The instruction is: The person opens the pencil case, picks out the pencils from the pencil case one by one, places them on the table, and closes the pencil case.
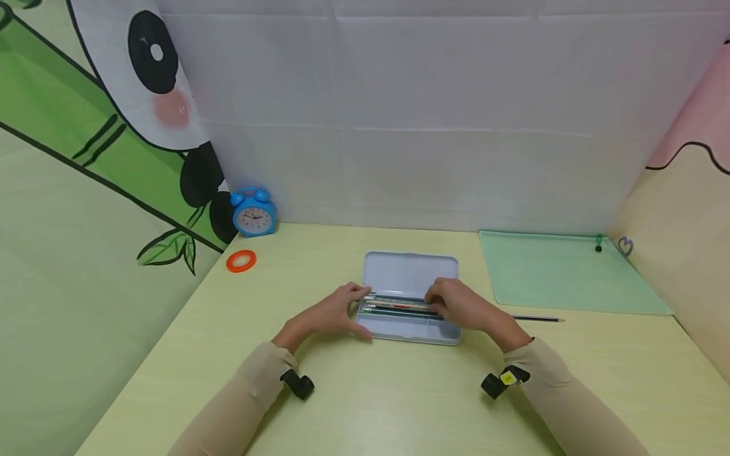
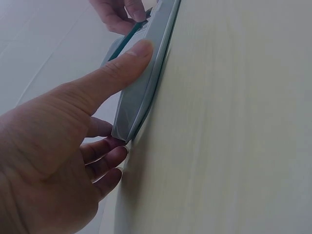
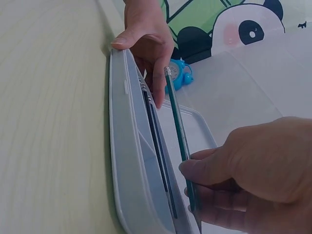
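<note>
A pale grey-blue pencil case [image 1: 410, 273] lies with its lid up on the table, several pencils [image 1: 393, 305] side by side in it. My left hand [image 1: 341, 309] holds the case's left end, thumb at the front edge and fingers round the end and back. In the right wrist view, a green pencil [image 3: 178, 117] slants just over the case, pinched between the thumb and fingers of my right hand [image 3: 263, 170]. From the head view, the right hand [image 1: 459, 304] is above the case's right half and hides part of the pencils.
A dark pencil [image 1: 538, 318] lies on the table right of the case. Behind it is a green zip pouch [image 1: 570, 272] at the back right. At the back left stand a blue alarm clock [image 1: 253, 214] and an orange ring [image 1: 241, 261]. A white sheet [image 1: 428, 126] hangs behind the table.
</note>
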A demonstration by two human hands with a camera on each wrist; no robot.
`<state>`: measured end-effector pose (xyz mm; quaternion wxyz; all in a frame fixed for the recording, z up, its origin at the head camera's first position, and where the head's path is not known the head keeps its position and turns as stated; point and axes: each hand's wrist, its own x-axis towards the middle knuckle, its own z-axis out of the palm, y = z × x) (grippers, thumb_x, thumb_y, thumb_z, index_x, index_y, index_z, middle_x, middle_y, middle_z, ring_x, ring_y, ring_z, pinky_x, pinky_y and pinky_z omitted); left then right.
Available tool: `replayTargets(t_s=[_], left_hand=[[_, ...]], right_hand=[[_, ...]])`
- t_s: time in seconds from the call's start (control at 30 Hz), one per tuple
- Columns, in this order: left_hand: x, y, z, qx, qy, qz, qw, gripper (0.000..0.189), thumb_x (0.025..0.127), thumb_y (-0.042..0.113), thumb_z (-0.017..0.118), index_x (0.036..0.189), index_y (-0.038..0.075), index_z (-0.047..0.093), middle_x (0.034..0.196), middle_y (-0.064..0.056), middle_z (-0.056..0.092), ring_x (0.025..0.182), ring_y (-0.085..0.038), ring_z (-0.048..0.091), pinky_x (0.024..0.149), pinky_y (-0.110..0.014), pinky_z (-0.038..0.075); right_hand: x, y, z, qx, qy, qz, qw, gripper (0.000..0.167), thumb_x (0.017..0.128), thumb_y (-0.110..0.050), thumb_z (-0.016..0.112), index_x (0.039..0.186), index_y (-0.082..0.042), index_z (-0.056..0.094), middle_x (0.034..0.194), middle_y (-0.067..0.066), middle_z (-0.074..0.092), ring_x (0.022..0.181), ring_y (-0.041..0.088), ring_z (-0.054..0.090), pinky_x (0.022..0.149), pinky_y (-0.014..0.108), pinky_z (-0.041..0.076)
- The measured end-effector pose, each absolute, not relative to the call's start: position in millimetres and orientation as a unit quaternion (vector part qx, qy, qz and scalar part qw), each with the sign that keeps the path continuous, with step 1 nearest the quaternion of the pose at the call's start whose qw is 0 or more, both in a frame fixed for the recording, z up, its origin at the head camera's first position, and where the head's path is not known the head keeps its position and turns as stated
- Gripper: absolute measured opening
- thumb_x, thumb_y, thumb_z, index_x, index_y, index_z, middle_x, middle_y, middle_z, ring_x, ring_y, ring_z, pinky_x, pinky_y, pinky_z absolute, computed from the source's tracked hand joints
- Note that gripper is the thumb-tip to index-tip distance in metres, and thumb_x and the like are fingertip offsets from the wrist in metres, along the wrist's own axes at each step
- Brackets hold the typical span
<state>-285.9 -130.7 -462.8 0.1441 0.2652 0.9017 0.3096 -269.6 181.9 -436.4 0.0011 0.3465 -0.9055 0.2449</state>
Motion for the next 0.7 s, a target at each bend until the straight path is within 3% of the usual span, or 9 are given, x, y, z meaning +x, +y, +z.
replayTargets(t_s=[0.37,0.7], left_hand=[[-286.2,-133.4,-466.8,0.267,0.902,0.309,0.141,0.111,0.068,0.047,0.092,0.155,0.006,0.036,0.14,-0.007,0.044,0.127,-0.024,0.038,0.108,-0.045,0.035],[-289.0,-132.6,-466.2,0.292,0.896,0.307,0.133,0.111,0.069,0.047,0.091,0.154,0.003,0.035,0.141,-0.009,0.044,0.128,-0.025,0.039,0.107,-0.045,0.035]], right_hand=[[-269.4,185.7,-429.0,0.353,-0.905,0.235,-0.008,0.011,0.09,0.005,0.07,0.098,-0.001,0.074,0.093,0.005,0.069,0.083,0.015,0.062,0.075,0.032,0.053],[-265.2,218.3,-416.6,0.344,-0.906,0.243,-0.052,0.009,0.092,0.004,0.064,0.096,-0.001,0.07,0.09,0.003,0.066,0.079,0.012,0.058,0.071,0.032,0.051]])
